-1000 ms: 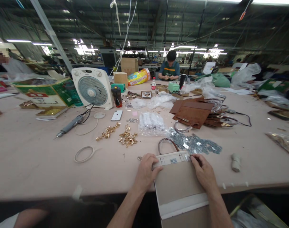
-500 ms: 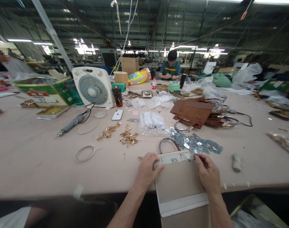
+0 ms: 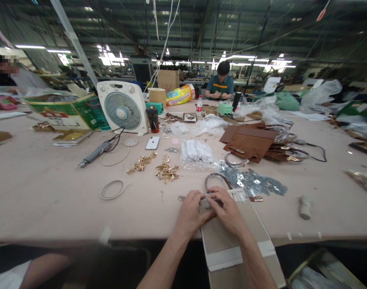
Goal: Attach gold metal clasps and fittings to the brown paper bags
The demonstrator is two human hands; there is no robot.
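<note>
A beige bag panel (image 3: pixel 249 224) with a white band lies across the near table edge, a brown handle (image 3: pixel 216 178) at its far end. My left hand (image 3: pixel 191 212) grips the panel's top left corner, fingers curled. My right hand (image 3: pixel 227 208) meets it there, fingers pinched over a small metal part on the top edge. What sits between the fingertips is hidden. A pile of small silver plates (image 3: pixel 255 182) lies just beyond on the right.
Gold hardware (image 3: pixel 167 172) and a tape ring (image 3: pixel 113 189) lie to the left, with an electric screwdriver (image 3: pixel 94 154), a phone (image 3: pixel 152 142) and a fan (image 3: pixel 123 108) behind. Brown leather pieces (image 3: pixel 249 144) are stacked at right. A person sits working at the far side.
My right hand has moved left from the panel's top right corner to join the left hand at the top left. The panel has swung so its near end points right.
</note>
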